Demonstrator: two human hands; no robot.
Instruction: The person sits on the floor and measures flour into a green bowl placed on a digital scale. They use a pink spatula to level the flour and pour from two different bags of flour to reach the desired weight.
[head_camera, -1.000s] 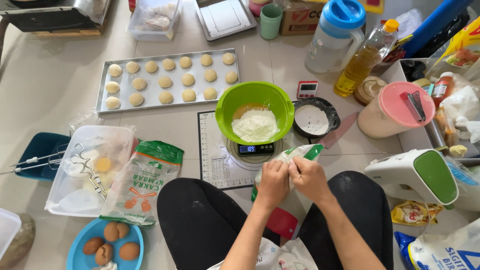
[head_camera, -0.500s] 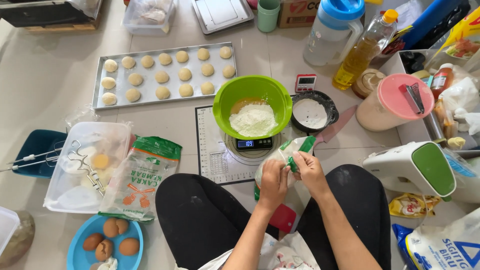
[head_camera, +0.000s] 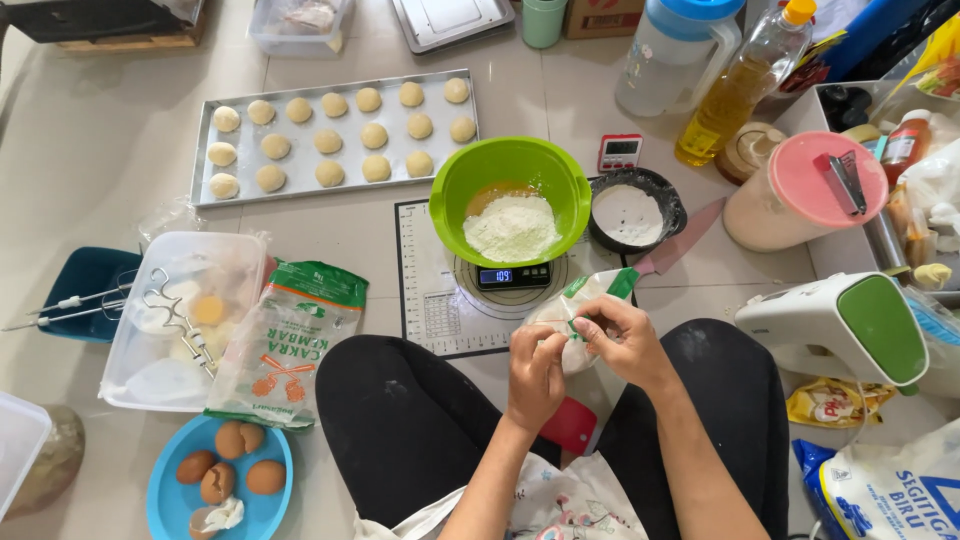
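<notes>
Honestly, the small white-and-green packet (head_camera: 585, 305) is the whole game here: both hands are pinched on its top, left hand (head_camera: 535, 375) gripping from the left side and right hand (head_camera: 620, 340) closing fingers on the upper edge, held just near of the scale (head_camera: 512, 277) over the person's lap. I'd say keep the grip right at the mouth and pull or fold gently, because a powder packet like this probably puffs out if yanked. Keeping it upright and close to the green bowl (head_camera: 510, 175) with flour in it, just beyond on the scale, seems smart, so a spill lands on the measuring mat (head_camera: 430, 300). Mind the knife with the pink handle (head_camera: 675, 245) lying right of it, next to the black bowl (head_camera: 635, 210).
</notes>
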